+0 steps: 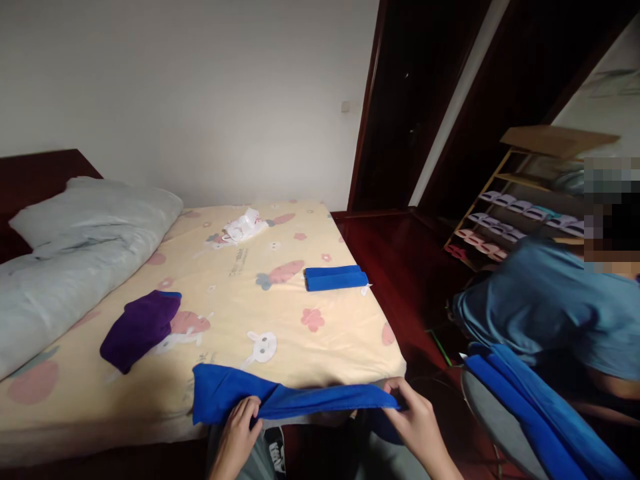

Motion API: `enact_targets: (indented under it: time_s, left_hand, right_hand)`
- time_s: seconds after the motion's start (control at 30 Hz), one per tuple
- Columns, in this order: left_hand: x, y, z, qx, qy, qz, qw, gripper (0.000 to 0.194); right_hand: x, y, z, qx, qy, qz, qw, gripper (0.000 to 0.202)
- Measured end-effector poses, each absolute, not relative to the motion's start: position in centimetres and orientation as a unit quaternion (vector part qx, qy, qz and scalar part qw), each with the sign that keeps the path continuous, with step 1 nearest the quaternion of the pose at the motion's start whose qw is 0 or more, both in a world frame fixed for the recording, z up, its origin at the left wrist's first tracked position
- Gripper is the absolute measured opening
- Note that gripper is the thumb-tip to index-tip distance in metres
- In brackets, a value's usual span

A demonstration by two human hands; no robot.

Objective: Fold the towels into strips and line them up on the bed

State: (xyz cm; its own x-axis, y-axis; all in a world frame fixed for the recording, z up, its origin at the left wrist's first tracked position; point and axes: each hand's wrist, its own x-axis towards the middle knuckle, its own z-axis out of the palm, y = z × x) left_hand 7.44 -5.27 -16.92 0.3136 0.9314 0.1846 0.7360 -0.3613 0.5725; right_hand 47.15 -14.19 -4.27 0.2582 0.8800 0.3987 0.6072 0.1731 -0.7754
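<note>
A long blue cloth (295, 399), folded lengthwise, lies along the near edge of the bed, wider at its left end. My left hand (239, 430) has its curled fingers over the cloth's near edge, left of the middle. Between thumb and fingers, my right hand (414, 417) pinches the narrow right end beyond the bed's corner. A blue folded bundle (335, 278) rests farther back near the bed's right edge. To the left lies a crumpled purple cloth (140, 328) with a bit of blue at its top.
The bed's sheet (215, 327) is cream with printed rabbits. A grey quilt (95, 247) fills the left side; a white plastic bag (245, 227) lies at the back. At right, more blue cloths (540, 407) lie on a round grey seat. A person in a blue shirt (540, 300) bends beside a shoe rack (505, 177).
</note>
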Motion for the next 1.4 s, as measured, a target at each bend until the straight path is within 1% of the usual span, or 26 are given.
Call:
enact_targets:
  time_s: [0.1,0.2,0.33,0.43,0.6,0.77,0.9,0.97,1.07,1.13,1.2,1.3,1.4]
  left_hand:
    - [7.3,-5.3,-18.2,0.752,0.553,0.283,0.219,0.020]
    - [7.3,-5.8,-18.8,0.754,0.551,0.281,0.221,0.025]
    - [6.4,-7.2,-19.3,0.793,0.531,0.238,0.180,0.023]
    - [5.3,-7.8,-20.0,0.797,0.543,0.226,0.136,0.026]
    - [3.9,-7.0,-21.0,0.756,0.580,0.295,0.071,0.030]
    - [2.3,-4.7,-20.1,0.713,0.614,0.330,0.079,0.036]
    - [-0.2,-2.4,-16.6,0.660,0.653,0.364,0.079,0.039]
    - [-1.6,-1.4,-13.7,0.620,0.690,0.363,0.090,0.039]
    - [-3.7,-0.4,-8.7,0.588,0.730,0.330,0.112,0.035]
    - [-4.7,0.2,-5.5,0.600,0.721,0.330,0.103,0.031]
    - [-5.3,1.1,-2.8,0.622,0.691,0.357,0.091,0.030]
    - [-5.5,3.8,0.2,0.650,0.646,0.384,0.110,0.037]
    - [-4.7,7.8,2.5,0.682,0.623,0.346,0.168,0.049]
  right_hand:
    - [47.0,-14.5,-4.9,-0.644,-0.595,0.130,0.463,0.012]
    - [47.1,-14.9,-5.6,-0.662,-0.589,0.124,0.446,0.013]
    - [47.6,-15.7,-6.6,-0.675,-0.582,0.120,0.437,0.016]
    - [47.9,-16.4,-7.2,-0.681,-0.578,0.115,0.435,0.018]
    - [48.5,-16.9,-7.6,-0.674,-0.584,0.108,0.439,0.020]
    - [49.8,-16.6,-6.9,-0.679,-0.586,0.109,0.429,0.017]
    - [51.8,-15.9,-5.0,-0.679,-0.588,0.103,0.427,0.017]
    - [53.2,-15.5,-3.6,-0.680,-0.583,0.082,0.437,0.018]
    - [55.5,-15.1,-1.3,-0.677,-0.584,0.035,0.447,0.020]
    - [57.0,-14.8,0.1,-0.677,-0.585,0.008,0.448,0.022]
    - [58.4,-14.1,1.4,-0.679,-0.583,-0.009,0.446,0.023]
    - [60.2,-11.6,2.9,-0.676,-0.596,-0.007,0.434,0.025]
    - [61.6,-7.5,4.0,-0.661,-0.633,0.030,0.402,0.028]
